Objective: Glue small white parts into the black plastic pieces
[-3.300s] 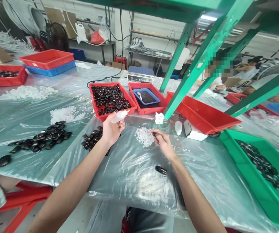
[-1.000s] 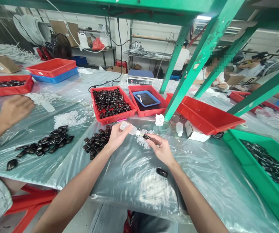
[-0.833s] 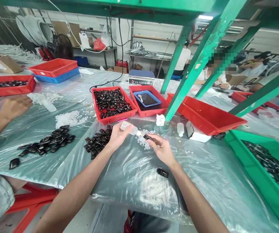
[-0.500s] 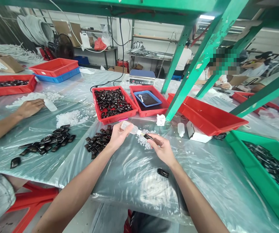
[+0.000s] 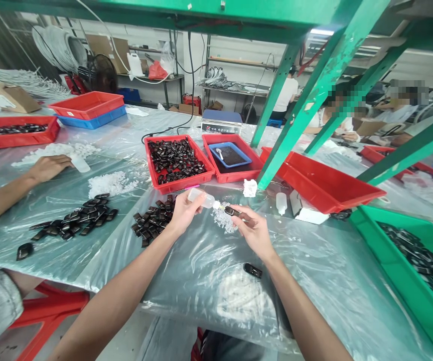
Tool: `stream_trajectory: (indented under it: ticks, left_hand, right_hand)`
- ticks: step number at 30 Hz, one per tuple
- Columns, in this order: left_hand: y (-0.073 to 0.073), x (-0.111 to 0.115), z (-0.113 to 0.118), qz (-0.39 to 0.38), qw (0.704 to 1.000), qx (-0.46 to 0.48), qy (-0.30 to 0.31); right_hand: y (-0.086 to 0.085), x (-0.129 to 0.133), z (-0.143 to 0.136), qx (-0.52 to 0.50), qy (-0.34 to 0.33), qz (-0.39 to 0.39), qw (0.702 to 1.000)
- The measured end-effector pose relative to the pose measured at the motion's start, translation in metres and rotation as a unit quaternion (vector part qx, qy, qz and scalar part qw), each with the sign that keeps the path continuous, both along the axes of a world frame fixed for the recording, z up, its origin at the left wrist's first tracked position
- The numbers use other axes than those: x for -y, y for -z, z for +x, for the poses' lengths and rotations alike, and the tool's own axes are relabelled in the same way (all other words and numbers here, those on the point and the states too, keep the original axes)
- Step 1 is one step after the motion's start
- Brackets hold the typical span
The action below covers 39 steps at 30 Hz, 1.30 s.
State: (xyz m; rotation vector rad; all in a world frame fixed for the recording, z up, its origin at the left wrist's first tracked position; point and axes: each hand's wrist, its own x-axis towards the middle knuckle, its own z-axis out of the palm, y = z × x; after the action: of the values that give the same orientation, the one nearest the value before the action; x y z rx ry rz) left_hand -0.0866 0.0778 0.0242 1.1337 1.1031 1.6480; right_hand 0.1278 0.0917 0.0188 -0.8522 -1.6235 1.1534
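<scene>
My left hand is closed around a translucent squeeze bottle, its nozzle pointing right. Between the fingertips of my right hand is a small glossy black part, right by the nozzle tip; whether they touch I cannot tell. Below the hands lies a scatter of small white pieces on the plastic-covered table. A single black part rests nearer the front edge. Beside my left hand is a pile of black parts.
Behind stand a red tray of black parts and a red tray holding a blue one. A green post rises beyond my right hand. At right is a green bin. A person's hand is at left.
The black part in my right hand has turned slightly, showing more of its face. My left hand still holds the bottle in nearly the same place.
</scene>
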Motion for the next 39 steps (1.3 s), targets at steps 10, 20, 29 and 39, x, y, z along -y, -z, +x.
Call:
stream_trajectory:
  ticks: [10,20,29,39]
  left_hand:
    - [-0.0005,0.0001,0.0004,0.005,1.0,0.009,0.005]
    - [0.0005,0.0005,0.0004,0.004,1.0,0.025,0.012]
    - [-0.0006,0.001,-0.0008,0.005,0.999,0.029,0.018]
    - [-0.0007,0.001,-0.0021,0.01,1.0,0.017,0.017]
  right_hand:
    - [-0.0004,0.0002,0.0013,-0.004,0.015,0.01,1.0]
    - [-0.0012,0.0022,-0.0012,-0.014,0.022,-0.005,1.0]
    - [-0.0012,0.0025,0.0009,-0.026,0.011,-0.01,1.0]
    - [-0.0028,0.0031,0.0004,-0.013,0.003,-0.01,1.0]
